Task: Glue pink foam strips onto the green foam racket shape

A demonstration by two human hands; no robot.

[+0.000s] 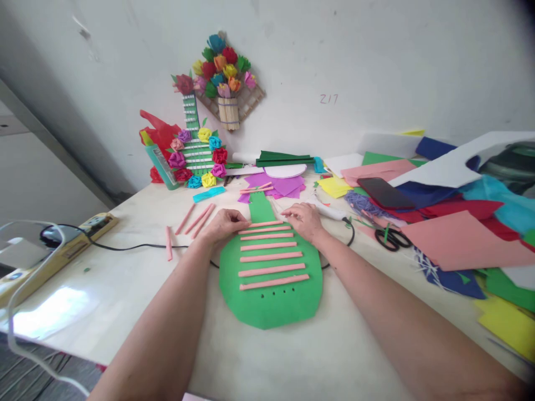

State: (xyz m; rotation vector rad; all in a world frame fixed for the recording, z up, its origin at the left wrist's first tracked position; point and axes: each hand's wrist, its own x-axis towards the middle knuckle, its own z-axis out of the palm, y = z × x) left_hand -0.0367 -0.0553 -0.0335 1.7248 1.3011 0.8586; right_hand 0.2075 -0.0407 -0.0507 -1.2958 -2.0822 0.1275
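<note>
On the table lies a green guitar-shaped paper cutout (pixel 271 307) with several pink paper rolls (pixel 271 257) set crosswise on it, roughly parallel. My left hand (pixel 227 224) is at the left edge where the body meets the neck, its fingers closed on the left end of the topmost body roll (pixel 266 224). Over the right edge, my right hand (pixel 306 219) has its fingers stretched toward that roll's other end; whether they touch it I cannot tell. Two more pink rolls (pixel 256 189) cross the top of the neck. Several small dark holes show below the lowest roll.
Loose pink rolls (pixel 199 220) lie to the left, near a power strip (pixel 95 224) with a black cable. Behind stand a flower-decorated guitar (pixel 198 153) and a glue bottle (pixel 162 166). At right are a white glue gun (pixel 330 210), scissors (pixel 393 239), a phone (pixel 385 193) and coloured paper (pixel 463 236).
</note>
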